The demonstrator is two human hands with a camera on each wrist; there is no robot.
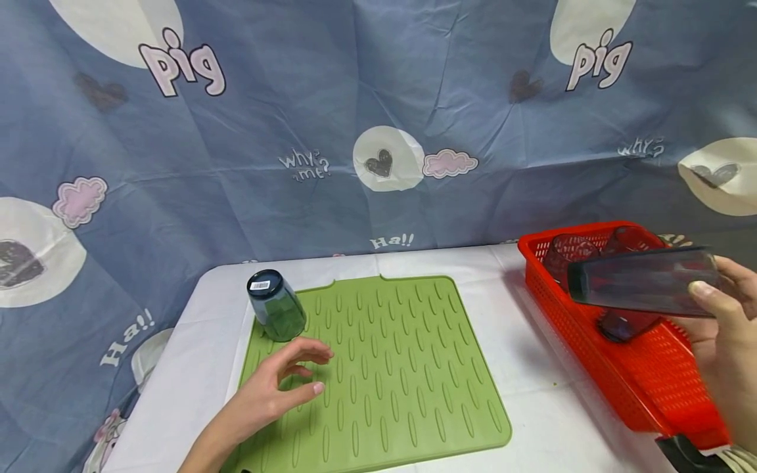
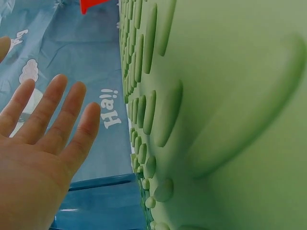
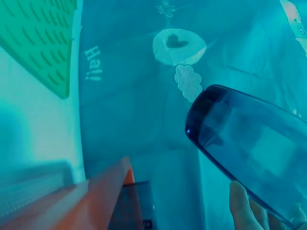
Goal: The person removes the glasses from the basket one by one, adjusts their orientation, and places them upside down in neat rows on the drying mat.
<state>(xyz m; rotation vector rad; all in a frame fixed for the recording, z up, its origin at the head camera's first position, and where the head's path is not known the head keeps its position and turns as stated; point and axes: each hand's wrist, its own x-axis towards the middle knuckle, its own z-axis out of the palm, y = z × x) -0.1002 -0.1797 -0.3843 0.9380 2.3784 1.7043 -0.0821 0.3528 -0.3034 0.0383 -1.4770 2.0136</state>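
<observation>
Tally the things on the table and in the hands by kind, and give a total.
Dark tumblers: 4 that show: one upside down on the mat, one held sideways in the right hand, two in the basket
Green mat: 1
Red basket: 1
Total: 6

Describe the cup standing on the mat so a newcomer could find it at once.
Find the green ribbed mat on the white table. At its far left corner, beyond the left hand, stands a dark blue cup, upside down, barcode sticker on its base.
</observation>
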